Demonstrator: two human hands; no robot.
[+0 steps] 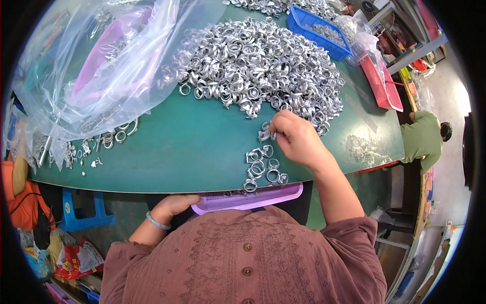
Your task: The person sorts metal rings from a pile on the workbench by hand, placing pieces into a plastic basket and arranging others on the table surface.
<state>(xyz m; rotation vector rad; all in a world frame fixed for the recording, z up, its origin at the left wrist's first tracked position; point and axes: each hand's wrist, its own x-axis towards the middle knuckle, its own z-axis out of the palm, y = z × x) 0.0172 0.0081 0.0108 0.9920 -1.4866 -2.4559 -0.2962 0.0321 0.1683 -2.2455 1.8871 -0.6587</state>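
A big heap of silver metal rings (263, 61) is spread over the green table. At its near edge my right hand (299, 138) is closed, its fingertips pinching a few rings (265, 131) just above or on the tabletop. Several loose rings (257, 168) lie between that hand and the table's front edge. Under this edge sits a purple plastic basket (253, 199), partly hidden by the tabletop and my body. My left hand (181, 203) grips the basket's left end; its fingers are partly hidden.
Clear plastic sheeting (121, 66) covers a pink basin (96, 66) at the left. Small metal pieces (96, 144) lie below it. A blue tray (319, 33) and a red tray (382, 83) are at the far right. Another person (425, 137) sits beyond the right edge; a blue stool (86, 207) stands left.
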